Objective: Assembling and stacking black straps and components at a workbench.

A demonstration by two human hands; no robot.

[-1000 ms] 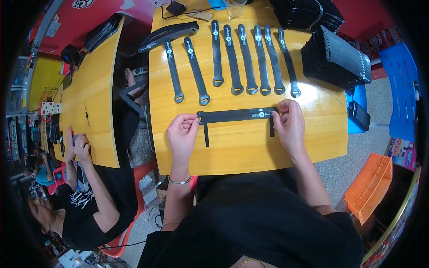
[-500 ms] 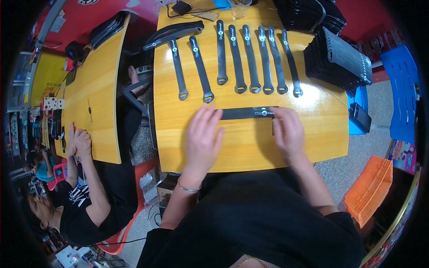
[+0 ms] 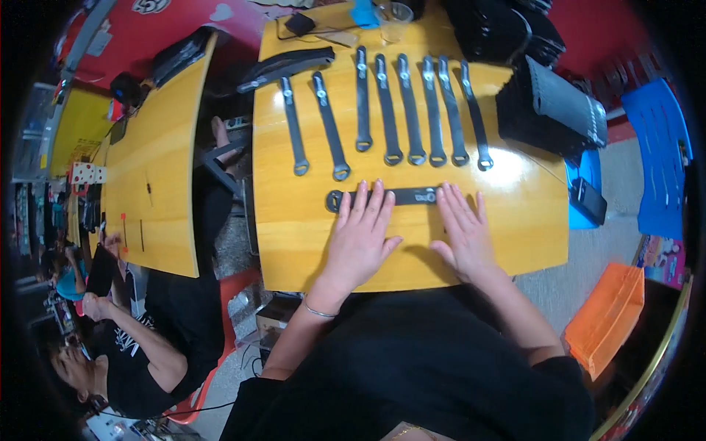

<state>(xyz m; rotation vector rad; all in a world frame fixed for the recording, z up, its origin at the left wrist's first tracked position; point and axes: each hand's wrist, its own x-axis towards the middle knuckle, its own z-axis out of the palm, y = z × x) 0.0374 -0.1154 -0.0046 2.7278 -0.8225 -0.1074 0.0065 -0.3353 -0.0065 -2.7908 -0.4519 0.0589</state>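
A black strap (image 3: 403, 196) with a slotted round end at its left and pale print toward its right lies crosswise on the yellow table (image 3: 309, 253). My left hand (image 3: 362, 239) is flat with fingers spread, its fingertips resting on the strap near the slotted end. At the other end, my right hand (image 3: 465, 235) lies with fingers stretched out, fingertips on the strap and covering its right tip. Beyond my hands, several like straps, among them one strap (image 3: 363, 106), lie lengthwise in a row, slotted ends toward me.
A stack of black straps (image 3: 555, 103) stands at the table's right, with another black bundle (image 3: 507, 33) behind. Black folded material (image 3: 287, 66) overhangs the far left edge. A clear cup (image 3: 395, 20) stands at the back. A co-worker (image 3: 154, 353) sits at the left table (image 3: 165, 169).
Both hands have flattened and spread onto the strap, the left one moving right, so the slotted end now shows. The co-worker's hands have come back, now with something black.
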